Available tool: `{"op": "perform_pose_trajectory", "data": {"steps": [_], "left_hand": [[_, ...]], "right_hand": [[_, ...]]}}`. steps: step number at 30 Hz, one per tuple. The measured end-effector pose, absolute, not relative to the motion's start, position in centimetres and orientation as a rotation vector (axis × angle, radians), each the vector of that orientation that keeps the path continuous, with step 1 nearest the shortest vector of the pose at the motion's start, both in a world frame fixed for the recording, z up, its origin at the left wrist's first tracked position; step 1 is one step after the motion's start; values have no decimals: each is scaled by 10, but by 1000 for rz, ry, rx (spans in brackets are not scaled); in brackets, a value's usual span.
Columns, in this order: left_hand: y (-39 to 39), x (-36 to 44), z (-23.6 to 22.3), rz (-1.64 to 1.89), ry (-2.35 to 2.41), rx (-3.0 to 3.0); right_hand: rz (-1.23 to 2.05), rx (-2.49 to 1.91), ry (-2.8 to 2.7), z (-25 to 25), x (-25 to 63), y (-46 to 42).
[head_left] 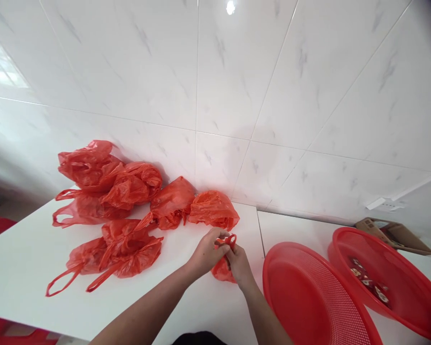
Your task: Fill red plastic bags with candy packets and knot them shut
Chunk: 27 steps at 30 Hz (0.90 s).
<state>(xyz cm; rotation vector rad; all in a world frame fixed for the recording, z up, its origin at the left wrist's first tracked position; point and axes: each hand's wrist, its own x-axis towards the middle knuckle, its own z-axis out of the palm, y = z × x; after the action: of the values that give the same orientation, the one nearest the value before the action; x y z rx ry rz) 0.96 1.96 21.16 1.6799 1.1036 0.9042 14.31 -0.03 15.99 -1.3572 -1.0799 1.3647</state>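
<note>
My left hand [205,254] and my right hand [239,262] meet over a small red plastic bag [221,271] on the white table [21,273]. Both hands are closed, pinching the bag's handles [230,239] above its bunched body. Just beyond my hands lies another tied red bag [213,209]. Several more filled red bags [107,191] are heaped to the left, some with loose handle loops trailing toward the table's front.
A round red plastic basket [309,297] lies at the right front, and a second red basket [388,280] holding small wrapped packets sits beyond it. An open cardboard box [395,235] stands at the far right against the tiled wall.
</note>
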Motion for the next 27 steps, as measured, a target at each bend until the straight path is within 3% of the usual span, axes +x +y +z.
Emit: {"op": "perform_pose_trajectory", "data": {"steps": [8, 22, 27], "left_hand": [[2, 17, 180, 828, 1123, 1721], [22, 9, 149, 784, 1238, 1574], [21, 14, 148, 685, 1231, 1568]], "right_hand": [[1397, -1343, -901, 149, 147, -6], [1548, -1207, -1211, 145, 179, -25], [1253, -1447, -1345, 142, 178, -20]]}}
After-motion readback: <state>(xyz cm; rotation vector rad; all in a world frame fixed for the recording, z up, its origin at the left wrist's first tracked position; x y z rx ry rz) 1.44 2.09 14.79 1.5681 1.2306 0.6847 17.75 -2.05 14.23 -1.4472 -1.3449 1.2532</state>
